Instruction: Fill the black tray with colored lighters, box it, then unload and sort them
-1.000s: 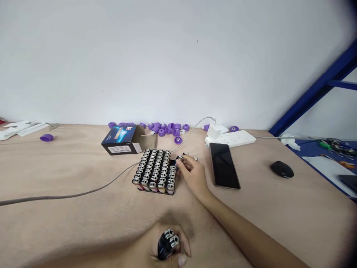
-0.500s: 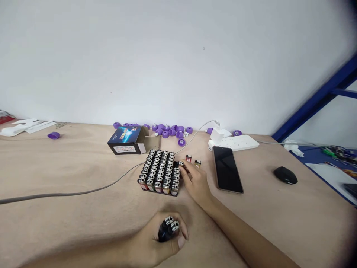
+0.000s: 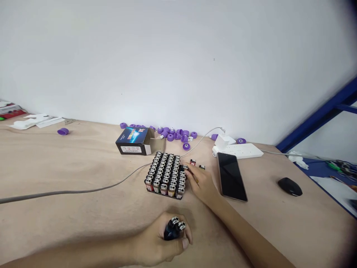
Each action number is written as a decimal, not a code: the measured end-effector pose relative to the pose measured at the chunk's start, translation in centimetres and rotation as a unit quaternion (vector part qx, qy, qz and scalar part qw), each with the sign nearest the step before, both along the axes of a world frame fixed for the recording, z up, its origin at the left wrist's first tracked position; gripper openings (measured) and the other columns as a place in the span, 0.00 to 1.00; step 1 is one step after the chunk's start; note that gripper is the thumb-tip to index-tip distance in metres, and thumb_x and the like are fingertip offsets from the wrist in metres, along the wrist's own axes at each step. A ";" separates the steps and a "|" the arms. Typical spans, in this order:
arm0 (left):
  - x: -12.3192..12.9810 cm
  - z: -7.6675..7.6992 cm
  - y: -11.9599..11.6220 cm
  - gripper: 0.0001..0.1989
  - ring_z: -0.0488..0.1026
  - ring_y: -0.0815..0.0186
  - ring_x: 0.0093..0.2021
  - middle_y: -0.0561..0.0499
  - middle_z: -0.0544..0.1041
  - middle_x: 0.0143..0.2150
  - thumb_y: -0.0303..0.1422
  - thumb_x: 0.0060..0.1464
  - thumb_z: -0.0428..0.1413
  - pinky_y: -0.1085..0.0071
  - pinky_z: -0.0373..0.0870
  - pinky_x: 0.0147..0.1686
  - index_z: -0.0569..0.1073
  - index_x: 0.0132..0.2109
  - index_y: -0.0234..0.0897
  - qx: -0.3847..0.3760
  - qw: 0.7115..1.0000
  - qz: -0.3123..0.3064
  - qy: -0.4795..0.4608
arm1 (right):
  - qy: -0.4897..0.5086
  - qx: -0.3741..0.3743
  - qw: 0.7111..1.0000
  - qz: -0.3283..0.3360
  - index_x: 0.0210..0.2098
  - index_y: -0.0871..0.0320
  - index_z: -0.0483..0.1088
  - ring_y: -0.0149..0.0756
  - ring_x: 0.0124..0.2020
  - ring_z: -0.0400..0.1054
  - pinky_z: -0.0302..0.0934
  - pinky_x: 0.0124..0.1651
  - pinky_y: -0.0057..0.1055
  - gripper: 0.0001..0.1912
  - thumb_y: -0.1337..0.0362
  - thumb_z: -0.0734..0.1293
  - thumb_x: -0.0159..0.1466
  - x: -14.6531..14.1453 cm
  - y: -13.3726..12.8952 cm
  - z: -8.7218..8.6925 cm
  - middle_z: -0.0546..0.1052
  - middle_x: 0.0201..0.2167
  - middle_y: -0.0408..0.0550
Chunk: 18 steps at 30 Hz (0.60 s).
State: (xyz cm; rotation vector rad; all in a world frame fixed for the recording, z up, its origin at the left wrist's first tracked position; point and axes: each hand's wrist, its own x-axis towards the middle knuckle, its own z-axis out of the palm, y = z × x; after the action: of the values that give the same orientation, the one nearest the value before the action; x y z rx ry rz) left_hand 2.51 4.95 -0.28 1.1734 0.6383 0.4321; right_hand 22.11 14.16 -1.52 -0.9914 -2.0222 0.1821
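A pale wall (image 3: 167, 59) rises behind the table (image 3: 92, 163). Along the table's far side lies a white power strip (image 3: 248, 150), with a charger (image 3: 222, 142) plugged in. Left of it, a blue-and-black box (image 3: 133, 135) lies with its flap out to the right. Just in front of the box stands the tray (image 3: 178, 197), packed with upright lighters (image 3: 165, 174) in columns. A dark-screened phone (image 3: 232, 175) lies flat, right of the hands.

The left hand (image 3: 163, 242), nearest the viewer, curls around a pair of lighters (image 3: 173, 230), metal heads up. The right hand (image 3: 203, 184) pinches one lighter (image 3: 185, 168) at the far end of the tray's right column; whether it is seated, I cannot tell.

A black mouse (image 3: 290, 186) sits farther right. Purple caps (image 3: 177, 136) cluster near the wall. Smallest, two loose lighters (image 3: 193, 162) lie just beyond the right hand.
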 end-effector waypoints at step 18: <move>0.1 -0.4 1.3 0.16 0.63 0.74 0.19 0.48 0.75 0.26 0.29 0.41 0.60 0.77 0.54 0.18 0.74 0.41 0.28 -0.212 0.962 0.040 -0.167 | 0.095 0.018 0.991 -0.087 0.44 0.56 0.70 0.36 0.29 0.74 0.69 0.33 0.30 0.09 0.70 0.60 0.68 -0.2 -4.9 0.5 0.78 0.32 0.47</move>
State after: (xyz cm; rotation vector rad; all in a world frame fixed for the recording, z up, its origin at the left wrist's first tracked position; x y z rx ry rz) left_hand 2.57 6.23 -0.73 0.6488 0.4538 0.5178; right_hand 21.87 9.25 -1.03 -1.0792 -1.7515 0.1404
